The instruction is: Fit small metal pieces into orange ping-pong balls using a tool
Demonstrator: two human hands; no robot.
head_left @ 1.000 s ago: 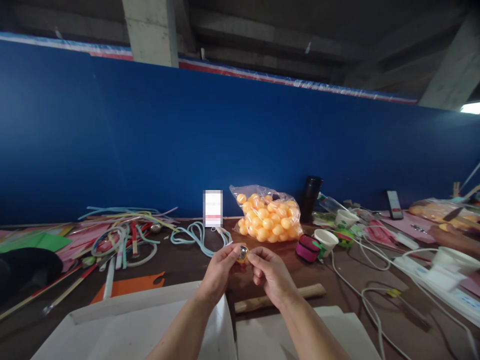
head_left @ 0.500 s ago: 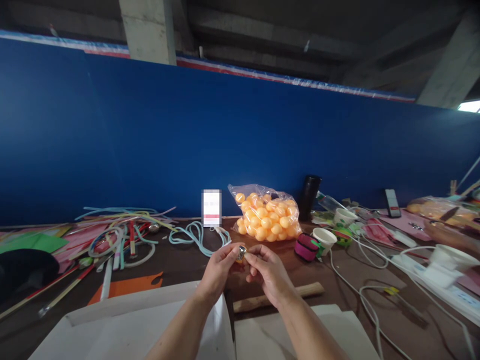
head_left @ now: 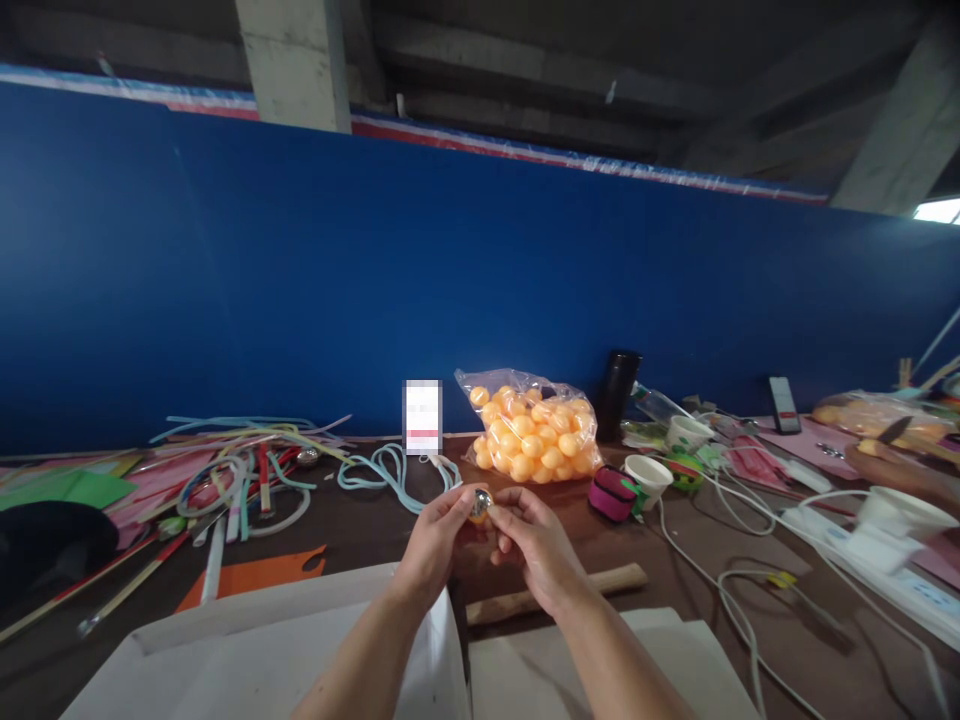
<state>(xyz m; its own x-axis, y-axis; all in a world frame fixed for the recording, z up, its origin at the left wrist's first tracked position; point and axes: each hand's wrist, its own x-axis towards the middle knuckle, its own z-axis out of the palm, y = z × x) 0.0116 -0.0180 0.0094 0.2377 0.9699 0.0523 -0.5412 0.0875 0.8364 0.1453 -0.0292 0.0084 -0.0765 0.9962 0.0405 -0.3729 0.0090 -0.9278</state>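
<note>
Fingers [head_left: 456, 507] on both my hands are clamped on one shiny silver piece [head_left: 481, 502], held up over the brown counter [head_left: 375, 535] pretty much dead center in front of me. My left hand [head_left: 426, 545] has it pinched on the left side, and my right hand [head_left: 546, 548] is pinched at the right edge, fingertips nearly meeting my left ones. A bit of orange shows just under the silver — can't tell if it's part of the same thing.

Right behind my hands sits a clear bag of orange balls [head_left: 536, 440], with a loop of pale blue cord [head_left: 382, 480] to the left of it. A wooden stick [head_left: 517, 603] lies under my right wrist, and there's a white sheet [head_left: 300, 650] below my left forearm plus another pale sheet [head_left: 596, 665] below the right one. Off to the right of the bag I've got a pink pouch [head_left: 611, 494] beside a white cup [head_left: 649, 476], with a black bottle [head_left: 621, 395] standing behind them. Far right — that's a co-worker's hand [head_left: 877, 462], not mine.
</note>
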